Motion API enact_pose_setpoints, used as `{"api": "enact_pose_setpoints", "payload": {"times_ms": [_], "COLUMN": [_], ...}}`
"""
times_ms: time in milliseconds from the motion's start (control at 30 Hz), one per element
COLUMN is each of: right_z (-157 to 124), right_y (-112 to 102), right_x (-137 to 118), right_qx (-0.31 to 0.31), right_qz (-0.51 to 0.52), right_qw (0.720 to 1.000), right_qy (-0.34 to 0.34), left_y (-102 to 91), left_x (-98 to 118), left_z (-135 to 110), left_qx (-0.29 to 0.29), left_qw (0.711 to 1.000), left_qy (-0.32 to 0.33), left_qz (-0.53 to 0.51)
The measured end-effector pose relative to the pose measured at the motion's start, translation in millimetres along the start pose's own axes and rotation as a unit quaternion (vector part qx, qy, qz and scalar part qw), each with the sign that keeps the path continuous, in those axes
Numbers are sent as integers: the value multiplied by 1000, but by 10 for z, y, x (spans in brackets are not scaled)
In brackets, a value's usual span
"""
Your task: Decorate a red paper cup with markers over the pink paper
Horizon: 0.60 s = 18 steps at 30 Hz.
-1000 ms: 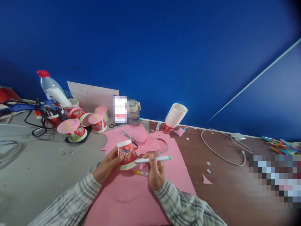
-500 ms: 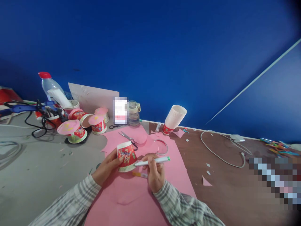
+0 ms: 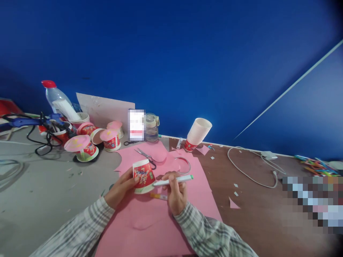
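Observation:
My left hand (image 3: 123, 186) is closed on a red printed paper cup (image 3: 143, 175), held upside down with its pale green rim band at the bottom. In my right hand (image 3: 177, 192) is a white marker with a green end (image 3: 182, 179). Its tip meets or nearly meets the cup's rim band on the right side. Beneath both hands lies a large pink paper sheet (image 3: 160, 232). A yellow and white marker (image 3: 158, 196) rests on it between my hands. Just behind the cup are scissors (image 3: 146, 154), a pink round cutout (image 3: 159, 155) and a ring-shaped roll (image 3: 187, 165).
Several cups with pink paper discs (image 3: 77, 143) stand at the left, near a glue gun (image 3: 26, 122) and a plastic bottle (image 3: 55, 96). A lidded jar (image 3: 152, 132) and a leaning stack of paper cups (image 3: 199, 130) stand at the back. A white cable (image 3: 252, 179) lies right.
The whole view has shifted very slightly. My hands keep hold of the cup and the marker, and the marker's tip stays at the cup's lower right edge.

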State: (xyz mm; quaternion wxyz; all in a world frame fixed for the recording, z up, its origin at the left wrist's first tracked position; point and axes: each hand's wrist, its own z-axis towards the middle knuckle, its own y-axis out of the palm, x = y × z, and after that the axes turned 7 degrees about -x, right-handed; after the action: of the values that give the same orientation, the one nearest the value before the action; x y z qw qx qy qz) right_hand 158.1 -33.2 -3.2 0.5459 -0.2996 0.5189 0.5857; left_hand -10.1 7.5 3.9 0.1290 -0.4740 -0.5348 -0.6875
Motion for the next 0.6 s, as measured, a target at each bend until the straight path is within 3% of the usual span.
{"api": "enact_pose_setpoints", "payload": {"times_ms": [600], "right_z": [11], "right_y": [4], "right_x": [23], "right_qx": [4], "right_qz": [38], "right_qw": [999], "right_qy": [0], "left_y": [-37], "left_x": [-11], "left_z": [-2], "left_qx": [8], "left_qw": [1000], "left_qy": [-5], "left_qz": [17]}}
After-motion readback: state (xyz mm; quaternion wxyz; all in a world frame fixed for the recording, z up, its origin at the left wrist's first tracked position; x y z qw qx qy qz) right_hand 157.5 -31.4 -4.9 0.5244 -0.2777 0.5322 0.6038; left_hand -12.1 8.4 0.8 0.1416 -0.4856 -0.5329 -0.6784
